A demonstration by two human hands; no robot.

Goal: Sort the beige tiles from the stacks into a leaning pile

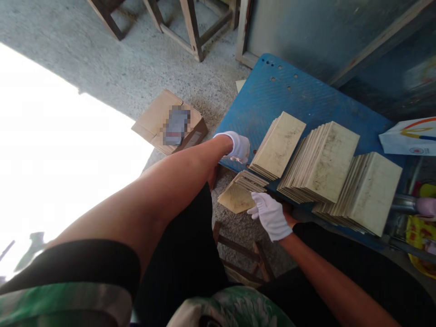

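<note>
Both my hands wear white gloves. My right hand (270,214) grips a small fanned stack of beige tiles (240,193) at its right edge, held just off the near-left corner of a blue board (272,88). My left hand (237,146) hovers above that stack with fingers curled, close to the board's left edge; whether it touches anything I cannot tell. Three leaning stacks of beige tiles rest on the board: a left stack (279,144), a middle stack (322,161) and a right stack (366,193).
A cardboard box (155,119) lies on the concrete floor to the left. Wooden stool legs (192,27) stand at the back, another stool (250,254) sits under my hands. A white bag (410,136) and colourful items (422,227) crowd the right edge. Glaring sunlight washes out the left.
</note>
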